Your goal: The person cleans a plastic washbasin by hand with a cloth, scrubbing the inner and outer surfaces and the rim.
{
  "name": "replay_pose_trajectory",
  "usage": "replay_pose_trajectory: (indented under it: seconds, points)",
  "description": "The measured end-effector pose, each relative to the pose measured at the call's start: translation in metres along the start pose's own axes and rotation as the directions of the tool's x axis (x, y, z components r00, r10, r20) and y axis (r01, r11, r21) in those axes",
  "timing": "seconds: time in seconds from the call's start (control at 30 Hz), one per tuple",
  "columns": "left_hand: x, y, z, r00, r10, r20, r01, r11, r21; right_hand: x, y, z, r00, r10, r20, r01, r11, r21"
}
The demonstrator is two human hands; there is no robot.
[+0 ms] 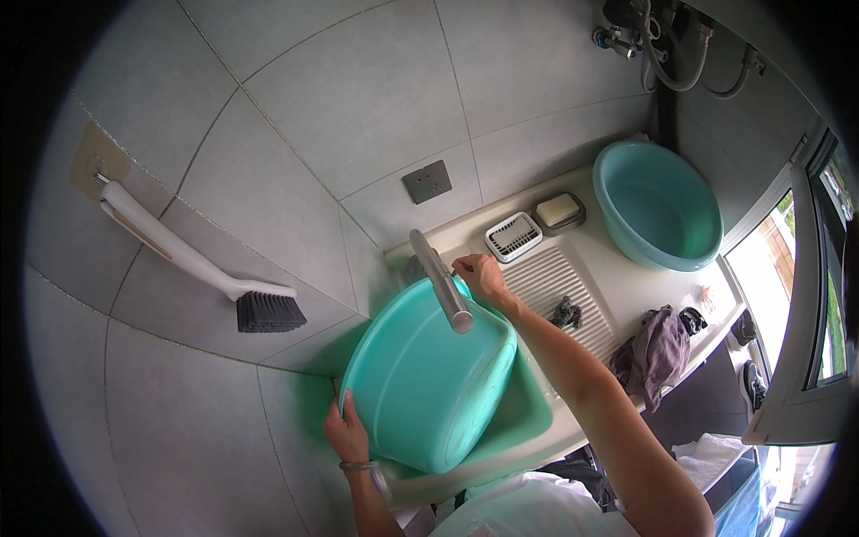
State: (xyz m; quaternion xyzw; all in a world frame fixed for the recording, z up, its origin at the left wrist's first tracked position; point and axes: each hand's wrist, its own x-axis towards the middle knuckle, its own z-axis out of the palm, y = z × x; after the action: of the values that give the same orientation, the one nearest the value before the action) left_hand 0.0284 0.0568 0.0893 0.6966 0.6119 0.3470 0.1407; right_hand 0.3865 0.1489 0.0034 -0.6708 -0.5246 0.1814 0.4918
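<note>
A turquoise plastic basin (429, 382) is tipped on its side in the laundry sink (530, 403), its outer wall and base towards me. My left hand (347, 429) grips its rim at the lower left, thumb over the outside. Bent fingers of my right hand (480, 276) are beside the metal tap (441, 282), at the basin's upper rim. Whether they hold the rim or a small part of the tap is hidden. The spout reaches out over the basin.
Right of the sink, a dark scouring pad (567, 313) lies on the ribbed washboard (547, 275). Behind are a white soap dish (513, 237), a bar of soap (557, 210) and a blue-green basin (658, 205). Purplish cloth (654, 356) hangs over the front edge. A brush (201, 268) hangs at left.
</note>
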Motion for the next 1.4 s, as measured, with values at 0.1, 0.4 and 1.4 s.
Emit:
replay_pose_trajectory:
  seconds: [0.1,0.4,1.4]
  points:
    - [-0.0004,0.0009,0.0000,1.000,-0.005,0.004,0.005,1.000,-0.015,-0.0006,0.0000,0.0000,1.000,-0.002,-0.008,0.002,1.000,0.007]
    - [-0.0009,0.0023,-0.0003,1.000,-0.007,-0.001,0.007,1.000,-0.015,-0.0008,0.0006,-0.0002,1.000,0.015,0.005,-0.015,1.000,0.015]
    - [-0.0008,0.0031,0.0001,0.999,0.018,-0.030,-0.018,1.000,0.005,-0.0062,0.0018,0.0027,0.996,-0.080,-0.044,0.082,0.996,0.027]
